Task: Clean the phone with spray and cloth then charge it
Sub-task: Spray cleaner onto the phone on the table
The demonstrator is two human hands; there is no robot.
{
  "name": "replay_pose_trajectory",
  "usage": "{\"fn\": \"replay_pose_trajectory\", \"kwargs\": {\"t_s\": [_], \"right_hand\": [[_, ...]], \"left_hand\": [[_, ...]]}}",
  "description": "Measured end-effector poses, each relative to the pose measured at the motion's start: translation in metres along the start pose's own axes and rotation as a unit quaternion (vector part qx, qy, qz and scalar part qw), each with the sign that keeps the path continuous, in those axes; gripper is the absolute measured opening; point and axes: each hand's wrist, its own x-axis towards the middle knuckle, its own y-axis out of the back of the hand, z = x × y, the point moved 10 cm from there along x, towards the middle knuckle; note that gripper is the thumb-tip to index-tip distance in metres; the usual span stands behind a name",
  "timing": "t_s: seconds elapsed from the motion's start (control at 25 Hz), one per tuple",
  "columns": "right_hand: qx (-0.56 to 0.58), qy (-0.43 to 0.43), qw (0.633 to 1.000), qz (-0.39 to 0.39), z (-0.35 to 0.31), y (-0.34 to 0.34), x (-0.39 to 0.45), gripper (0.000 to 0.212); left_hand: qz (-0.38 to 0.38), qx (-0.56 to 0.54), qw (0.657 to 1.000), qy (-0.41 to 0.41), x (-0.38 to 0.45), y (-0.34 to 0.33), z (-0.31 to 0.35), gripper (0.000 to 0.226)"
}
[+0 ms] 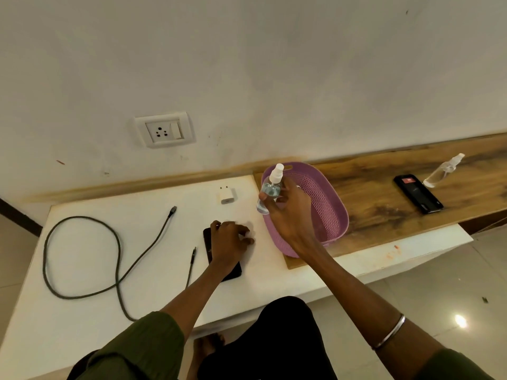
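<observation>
We see the right hand [285,212] raised above the white table [82,311], its fingers curled around a small spray bottle [270,189] — white nozzle up, clear body with bluish liquid showing between thumb and fingers. Just behind those fingers stands a purple basket [326,204], resting partly on the wooden shelf [384,193].

The left hand [229,242] lies on the phone [219,259], a dark slab flat on the table below and left of the bottle. Its fingers are bent over something pale at the phone's far right edge [248,235]; we cannot tell what that is, nor whether the fingers pinch it or only press down.

Left of the left fingers, a dark cable [118,256] loops across the table, one plug end [194,252] just beside the phone. Beyond the fingers — toward the wall — sits a white charger adapter [227,195], and higher up a wall socket [164,130].

Well to the right of the right fingers, on the shelf, lie a second dark phone [418,194] and a second clear spray bottle [444,171].
</observation>
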Motion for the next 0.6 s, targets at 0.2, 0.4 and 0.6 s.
{"fn": "replay_pose_trajectory", "kwargs": {"t_s": [0.2,0.4,0.6], "right_hand": [[-0.005,0.005,1.0,-0.008,-0.001,-0.008,0.0,0.046],[-0.009,0.012,1.0,-0.005,-0.006,-0.007,-0.004,0.045],[0.023,0.03,0.999,0.002,-0.024,-0.005,-0.013,0.055]], "left_hand": [[-0.014,0.097,0.994,-0.046,0.007,-0.004,0.007,0.033],[-0.022,0.105,0.993,-0.052,0.006,0.009,0.004,0.065],[0.012,0.083,0.996,-0.043,0.003,0.05,-0.007,0.065]]}}
